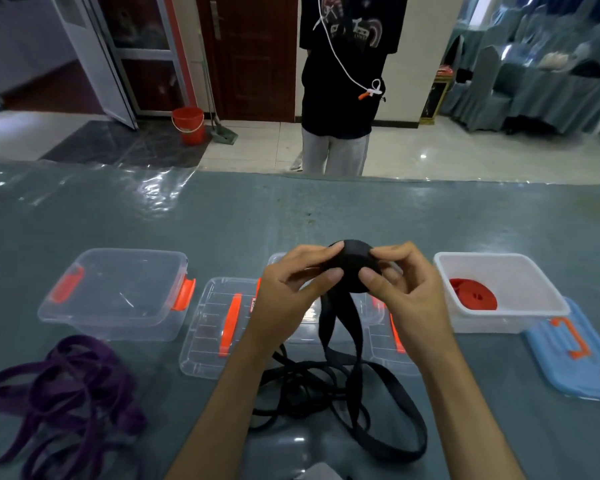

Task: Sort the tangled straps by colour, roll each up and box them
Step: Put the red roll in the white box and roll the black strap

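Above the table's middle I hold a partly rolled black strap point(353, 263). My left hand point(293, 285) pinches the roll from the left and my right hand point(400, 289) pinches it from the right. Its loose tail hangs down into a tangled black heap point(329, 393) on the table. A tangled purple strap point(63, 393) lies at the front left. Inside the white box point(534, 268) at the right lies a rolled red strap point(473, 294). At the left stands a clear box point(111, 299) with orange latches, nothing in it.
A clear lid point(205, 334) with an orange handle lies flat left of my hands; another clear box and lid sit partly hidden behind them. A blue lid point(582, 362) lies at the right. A person point(340, 81) stands beyond the table's far edge.
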